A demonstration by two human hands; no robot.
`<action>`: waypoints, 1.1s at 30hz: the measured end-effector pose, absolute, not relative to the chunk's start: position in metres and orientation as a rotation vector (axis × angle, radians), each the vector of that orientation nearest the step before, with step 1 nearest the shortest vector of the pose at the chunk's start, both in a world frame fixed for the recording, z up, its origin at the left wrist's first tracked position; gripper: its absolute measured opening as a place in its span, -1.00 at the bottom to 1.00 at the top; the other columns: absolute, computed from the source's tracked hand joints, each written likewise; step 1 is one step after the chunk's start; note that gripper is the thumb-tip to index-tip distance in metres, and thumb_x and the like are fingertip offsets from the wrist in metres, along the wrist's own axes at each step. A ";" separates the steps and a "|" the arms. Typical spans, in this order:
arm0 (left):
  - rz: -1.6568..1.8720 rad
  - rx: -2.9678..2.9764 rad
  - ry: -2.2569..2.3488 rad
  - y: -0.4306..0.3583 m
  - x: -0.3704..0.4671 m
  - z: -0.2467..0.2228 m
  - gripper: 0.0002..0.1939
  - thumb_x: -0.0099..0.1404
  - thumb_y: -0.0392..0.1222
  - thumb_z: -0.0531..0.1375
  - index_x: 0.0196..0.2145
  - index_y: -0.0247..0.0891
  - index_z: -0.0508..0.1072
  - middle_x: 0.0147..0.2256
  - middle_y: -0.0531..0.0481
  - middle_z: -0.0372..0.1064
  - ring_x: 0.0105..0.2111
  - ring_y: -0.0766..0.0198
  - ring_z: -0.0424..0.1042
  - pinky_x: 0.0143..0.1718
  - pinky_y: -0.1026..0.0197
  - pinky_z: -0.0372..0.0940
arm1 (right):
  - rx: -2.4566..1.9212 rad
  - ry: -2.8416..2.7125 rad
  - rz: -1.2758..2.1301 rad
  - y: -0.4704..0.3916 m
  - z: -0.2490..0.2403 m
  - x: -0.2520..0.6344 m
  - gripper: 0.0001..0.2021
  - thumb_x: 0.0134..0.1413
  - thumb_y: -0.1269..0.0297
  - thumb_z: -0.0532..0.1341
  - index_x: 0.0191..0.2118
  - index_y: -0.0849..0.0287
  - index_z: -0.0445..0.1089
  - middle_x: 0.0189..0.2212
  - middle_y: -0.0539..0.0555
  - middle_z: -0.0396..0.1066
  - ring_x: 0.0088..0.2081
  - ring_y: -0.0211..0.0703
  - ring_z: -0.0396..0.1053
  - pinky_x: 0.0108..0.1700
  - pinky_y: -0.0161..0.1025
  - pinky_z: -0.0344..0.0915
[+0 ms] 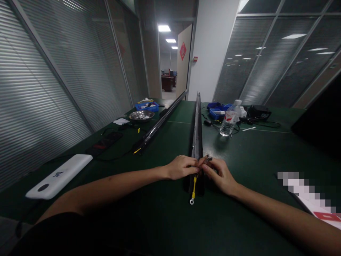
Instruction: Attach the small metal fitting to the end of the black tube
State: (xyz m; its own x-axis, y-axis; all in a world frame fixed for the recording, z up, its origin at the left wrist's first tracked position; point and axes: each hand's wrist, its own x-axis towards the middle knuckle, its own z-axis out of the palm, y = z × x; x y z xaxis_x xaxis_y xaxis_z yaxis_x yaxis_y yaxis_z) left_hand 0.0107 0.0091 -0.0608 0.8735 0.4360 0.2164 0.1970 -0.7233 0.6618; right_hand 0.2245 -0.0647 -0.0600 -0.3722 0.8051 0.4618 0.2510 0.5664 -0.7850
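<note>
A long dark channel-shaped rail [197,131] with a greyish inner face runs away from me along the table. Over its near end, my left hand [182,167] has its thumb and fingertips pressed together. My right hand [220,174] meets it there, fingers curled in a pinch. A small metallic piece [209,157] shows at the right fingers; its kind is unclear. What lies between the two sets of fingertips is hidden. Below them, a short yellow wire [194,186] ending in a ring terminal [191,201] sticks out toward me.
Another long dark rail [160,122] lies to the left. Beyond it are a metal bowl [141,116] and blue tray [146,106]. A white power bank [60,176] and dark phone [104,143] lie left. A water bottle [230,119], blue bins [217,113] and cables stand right on the green table [165,220].
</note>
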 end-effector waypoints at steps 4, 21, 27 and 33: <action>0.489 2.400 0.444 0.010 0.011 -0.063 -0.76 0.50 -0.12 0.15 -0.22 -0.29 0.55 -0.25 -0.02 0.47 -0.22 0.18 0.47 -0.17 0.29 0.25 | -0.835 -1.902 0.766 -0.065 -0.060 0.224 -0.70 0.47 0.10 0.17 -0.19 0.19 0.54 -0.39 0.05 0.46 -0.42 -0.16 0.39 -0.35 -0.26 0.31; 0.566 2.327 0.483 0.006 0.010 -0.061 -0.75 0.42 -0.08 0.23 -0.25 -0.36 0.51 -0.41 0.07 0.28 -0.42 0.34 0.25 -0.39 0.35 0.08 | -0.772 -1.946 0.630 -0.062 -0.062 0.227 -0.77 0.46 0.20 0.19 -0.07 0.12 0.60 -0.27 0.10 0.46 -0.25 -0.07 0.43 -0.22 -0.19 0.32; 0.555 2.306 0.506 0.005 0.010 -0.061 -0.80 0.42 -0.14 0.25 -0.18 -0.36 0.55 -0.40 0.07 0.35 -0.47 0.38 0.27 -0.41 0.36 0.10 | -0.728 -1.779 0.785 -0.066 -0.062 0.228 -0.78 0.47 0.18 0.17 0.00 0.07 0.54 -0.25 0.06 0.40 -0.42 -0.20 0.36 -0.43 -0.27 0.32; 0.563 2.309 0.494 0.005 0.010 -0.062 -0.81 0.41 -0.16 0.27 -0.18 -0.37 0.56 -0.41 0.07 0.35 -0.48 0.39 0.28 -0.43 0.37 0.11 | -0.686 -1.770 0.824 -0.066 -0.062 0.227 -0.80 0.46 0.19 0.19 -0.04 0.10 0.56 -0.21 0.10 0.39 -0.35 -0.17 0.40 -0.43 -0.30 0.37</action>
